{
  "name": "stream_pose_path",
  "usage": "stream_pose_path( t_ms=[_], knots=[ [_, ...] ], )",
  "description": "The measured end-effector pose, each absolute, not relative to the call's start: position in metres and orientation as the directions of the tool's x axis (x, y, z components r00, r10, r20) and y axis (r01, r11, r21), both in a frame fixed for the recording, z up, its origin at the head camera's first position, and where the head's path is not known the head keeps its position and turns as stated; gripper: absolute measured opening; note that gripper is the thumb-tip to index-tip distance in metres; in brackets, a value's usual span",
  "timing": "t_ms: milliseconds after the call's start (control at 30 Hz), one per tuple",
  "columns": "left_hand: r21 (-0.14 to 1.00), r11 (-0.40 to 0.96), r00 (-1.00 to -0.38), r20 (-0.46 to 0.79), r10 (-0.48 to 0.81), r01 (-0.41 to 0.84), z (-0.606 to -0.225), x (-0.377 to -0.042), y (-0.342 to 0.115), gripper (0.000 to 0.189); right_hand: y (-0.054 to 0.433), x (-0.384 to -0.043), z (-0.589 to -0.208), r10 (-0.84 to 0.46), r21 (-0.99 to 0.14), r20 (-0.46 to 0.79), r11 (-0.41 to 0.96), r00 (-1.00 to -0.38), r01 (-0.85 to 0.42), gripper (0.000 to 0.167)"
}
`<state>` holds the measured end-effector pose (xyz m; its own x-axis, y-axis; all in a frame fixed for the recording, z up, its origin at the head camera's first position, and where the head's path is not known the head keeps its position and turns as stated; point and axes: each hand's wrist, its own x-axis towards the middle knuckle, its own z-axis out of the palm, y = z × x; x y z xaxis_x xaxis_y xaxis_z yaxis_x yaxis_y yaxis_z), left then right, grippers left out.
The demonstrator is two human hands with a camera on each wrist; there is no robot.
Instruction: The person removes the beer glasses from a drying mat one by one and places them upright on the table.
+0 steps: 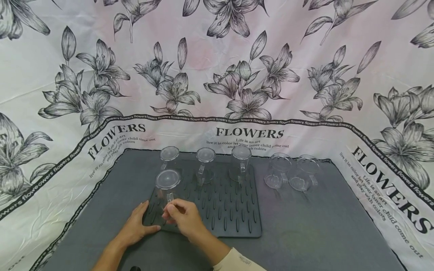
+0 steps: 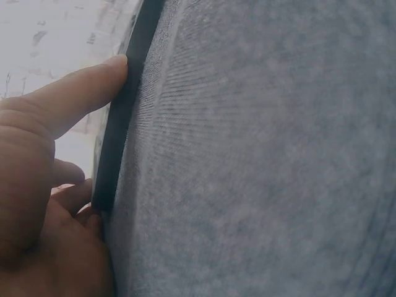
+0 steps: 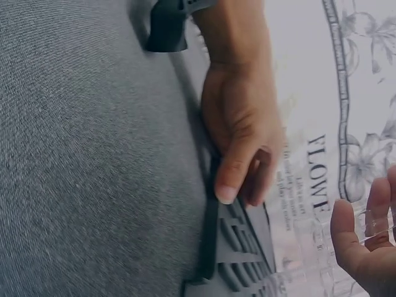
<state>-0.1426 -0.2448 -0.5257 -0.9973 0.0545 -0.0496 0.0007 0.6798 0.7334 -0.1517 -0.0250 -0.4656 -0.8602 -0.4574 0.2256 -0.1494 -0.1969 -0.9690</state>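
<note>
My right hand [image 1: 184, 218] pinches the handle of a clear glass mug [image 1: 168, 180] between thumb and fingers. That mug is upside down, its base facing up, over the front left part of a dark ridged drying mat [image 1: 234, 222]. My left hand [image 1: 133, 226] lies at the mat's front left corner, thumb on the front edge and fingers along the left edge. In the left wrist view the thumb [image 2: 93, 86] presses against the mat's side. Three more upside-down glass mugs stand in a row at the back: left [image 1: 169, 154], middle [image 1: 205, 156] and right [image 1: 241, 155].
Two upright glass mugs, one nearer [image 1: 276, 180] the mat and one farther right [image 1: 300, 182], stand on the grey cloth-covered table [image 1: 322, 226]. White fabric [image 1: 190, 94] printed with flowers rises behind and at both sides. A small black object [image 1: 135, 268] shows at the bottom edge.
</note>
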Motion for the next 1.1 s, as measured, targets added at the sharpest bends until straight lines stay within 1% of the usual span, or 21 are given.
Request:
stream_pose_path(
  t_ms=[233,400,667,933,1100],
  knots=[
    [0.730,0.683,-0.998,-0.052,0.040,-0.010,-0.527,-0.143,-0.243,0.107,-0.007,-0.149,-0.456,-0.446,-0.962,0.253,-0.211,-0.859,-0.173,0.025],
    [0.716,0.698,-0.998,-0.043,0.038,-0.005,-0.527,-0.142,-0.242,0.107,0.005,-0.147,-0.452,-0.451,-0.962,0.248,-0.218,-0.857,-0.163,0.027],
    [0.720,0.692,-0.994,-0.101,0.034,-0.050,-0.525,-0.142,-0.242,0.110,0.026,-0.144,-0.444,-0.471,-0.958,0.263,-0.231,-0.842,-0.170,0.029],
    [0.729,0.682,-0.992,-0.120,0.048,-0.055,-0.526,-0.141,-0.243,0.110,0.048,-0.138,-0.440,-0.438,-0.945,0.317,-0.226,-0.841,-0.238,0.026],
    [0.738,0.673,-0.992,-0.118,0.050,-0.054,-0.526,-0.141,-0.243,0.109,0.061,-0.134,-0.439,-0.421,-0.939,0.334,-0.229,-0.844,-0.257,0.026]
  ],
)
